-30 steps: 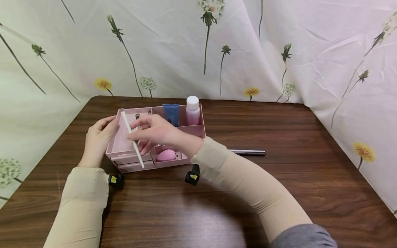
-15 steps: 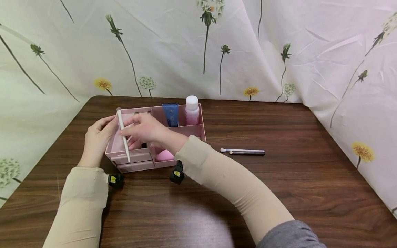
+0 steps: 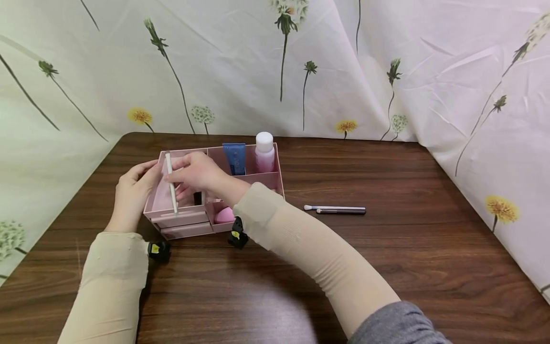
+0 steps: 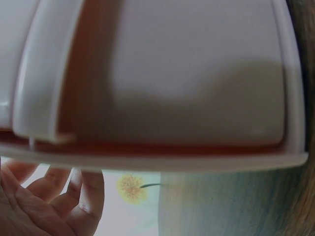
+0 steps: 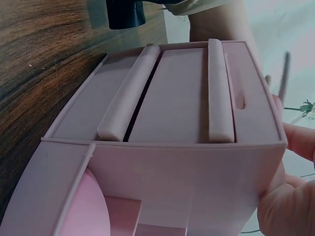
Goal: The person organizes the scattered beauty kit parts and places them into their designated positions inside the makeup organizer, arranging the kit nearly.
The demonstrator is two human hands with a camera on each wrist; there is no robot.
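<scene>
My right hand pinches a white-handled makeup brush over the left compartment of a pink cosmetics organizer. The brush's bristle end points toward the back, its handle end toward the front rim. My left hand rests against the organizer's left side; in the left wrist view its relaxed fingers show beyond the box edge. Other brushes in that compartment are mostly hidden behind the right hand. The right wrist view shows the drawer fronts and part of a pink makeup sponge.
A blue tube and a pink bottle with a white cap stand in the back right compartment. Two makeup brushes, one white and one black, lie on the wooden table right of the organizer. A floral cloth hangs behind.
My right hand has moved left with the white brush, now over the left compartment, and the brush stands a little farther back. The left hand stays at the organizer's side.
</scene>
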